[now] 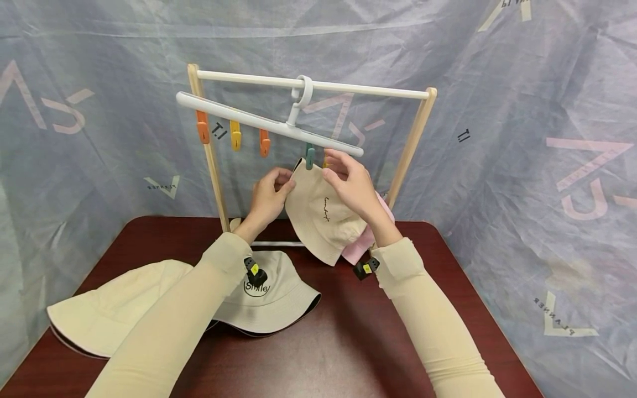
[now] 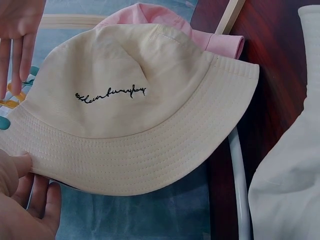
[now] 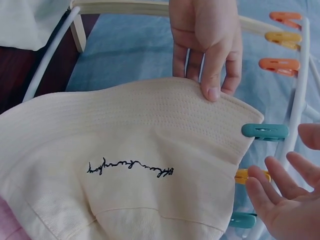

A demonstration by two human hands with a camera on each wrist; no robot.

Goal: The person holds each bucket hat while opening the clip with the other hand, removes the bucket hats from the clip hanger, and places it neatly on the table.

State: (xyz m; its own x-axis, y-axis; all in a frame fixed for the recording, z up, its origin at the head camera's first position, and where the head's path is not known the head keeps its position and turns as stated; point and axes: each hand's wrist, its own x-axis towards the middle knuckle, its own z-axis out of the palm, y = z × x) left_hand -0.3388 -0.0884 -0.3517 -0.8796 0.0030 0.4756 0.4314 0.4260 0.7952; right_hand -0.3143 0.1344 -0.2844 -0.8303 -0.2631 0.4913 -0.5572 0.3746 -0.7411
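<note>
A cream bucket hat (image 1: 323,213) with black script hangs by its brim from a teal clip (image 1: 310,157) on the white hanger (image 1: 278,126). My left hand (image 1: 269,196) pinches the brim's edge between thumb and fingers, to the left of that clip. With fingers loosely spread, my right hand (image 1: 350,182) is beside the yellow clip (image 3: 242,176); whether a fingertip touches it I cannot tell. A pink hat (image 2: 150,16) hangs behind the cream one, and a second teal clip (image 3: 243,220) sits further along the hanger.
Orange (image 1: 202,128) and yellow (image 1: 235,136) clips hang on the hanger's left part. The hanger hooks over the white rod of a wooden-post rack (image 1: 417,138). A "Smile" hat (image 1: 271,282) and another cream hat (image 1: 114,301) lie on the dark red table (image 1: 348,354).
</note>
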